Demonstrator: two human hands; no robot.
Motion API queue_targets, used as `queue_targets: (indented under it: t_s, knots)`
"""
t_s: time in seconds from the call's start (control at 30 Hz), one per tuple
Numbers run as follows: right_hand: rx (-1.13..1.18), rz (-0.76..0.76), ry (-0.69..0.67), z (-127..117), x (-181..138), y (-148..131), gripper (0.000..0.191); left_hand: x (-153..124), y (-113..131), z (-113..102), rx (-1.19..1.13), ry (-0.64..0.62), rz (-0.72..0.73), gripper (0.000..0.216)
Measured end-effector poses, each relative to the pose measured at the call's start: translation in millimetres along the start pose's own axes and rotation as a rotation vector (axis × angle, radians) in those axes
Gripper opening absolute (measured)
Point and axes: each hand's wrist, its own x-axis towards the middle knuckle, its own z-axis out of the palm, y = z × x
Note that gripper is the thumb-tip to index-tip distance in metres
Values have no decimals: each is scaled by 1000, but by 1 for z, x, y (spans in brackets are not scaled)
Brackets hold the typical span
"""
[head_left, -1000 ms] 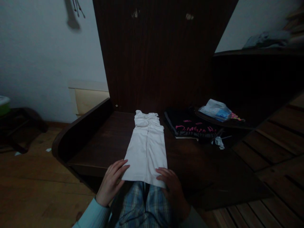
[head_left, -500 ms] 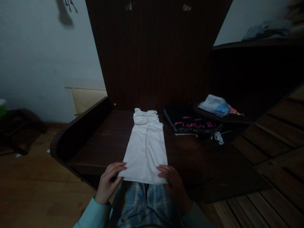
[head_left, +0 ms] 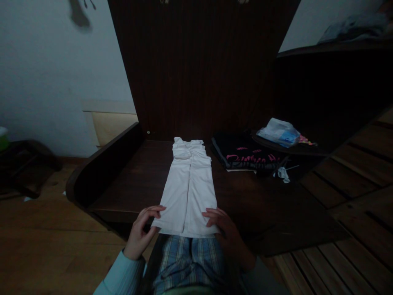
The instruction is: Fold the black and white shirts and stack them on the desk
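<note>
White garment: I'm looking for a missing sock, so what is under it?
The garment lies flat on the dark wooden top, its near edge over a plaid lap. The left hand pinches one near corner; the right hand touches the other. Anything beneath the cloth is covered.

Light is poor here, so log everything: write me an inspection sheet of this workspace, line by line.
Surface: dark wooden top, raised rim along its left side.
Job's things: folded white garment, laid lengthwise, near edge at the top's front edge.
Clutter: folded black garment with pink lettering, plastic bag, small white scrap, all to the right.
Hands: left hand at the near left corner, right hand on the near right corner; grip unclear.
Cables: nothing seen.
Surroundings: wooden floor, pale wall, dark wooden panel behind.
</note>
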Motion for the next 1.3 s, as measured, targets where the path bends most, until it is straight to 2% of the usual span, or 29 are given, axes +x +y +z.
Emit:
queue_targets:
  t_s: [0.17, 0.27, 0.37, 0.5, 0.6, 0.8, 0.87, 0.97, 1.17, 1.3]
  knots:
    - [-48, 11, -95, -6, 1, -5, 20, 1, 1, -2, 171, -137, 54, 10]
    - [-85, 7, -135, -9, 3, -10, 16, 2, 4, 1, 312, -227, 109, 37]
    - [-98, 10, -93, -6, 9, -13, 12, 5, 12, 10, 410, -334, 184, 62]
    - [-68, 63, 12, 5, 28, -17, 7, 10, 22, 24, 456, -395, 229, 73]
    - [-44, 106, 8, 15, 44, -23, 9, 11, 22, 32, 437, -378, 230, 67]
    - [-65, 169, -33, 33, 52, -32, 4, 13, 19, 33, 297, -325, 158, 26]
    - [-74, 173, -29, 36, 51, -31, 3, 14, 20, 32, 260, -310, 119, 19]
    - [-84, 162, -33, 37, 50, -29, 3, 16, 23, 32, 229, -303, 81, 16]
    - [-110, 142, -76, 35, 54, -27, 11, 21, 29, 27, 211, -394, 13, 16]
    - [-65, 124, -76, 37, 55, -25, 10, 22, 30, 27, 205, -398, -11, 18]
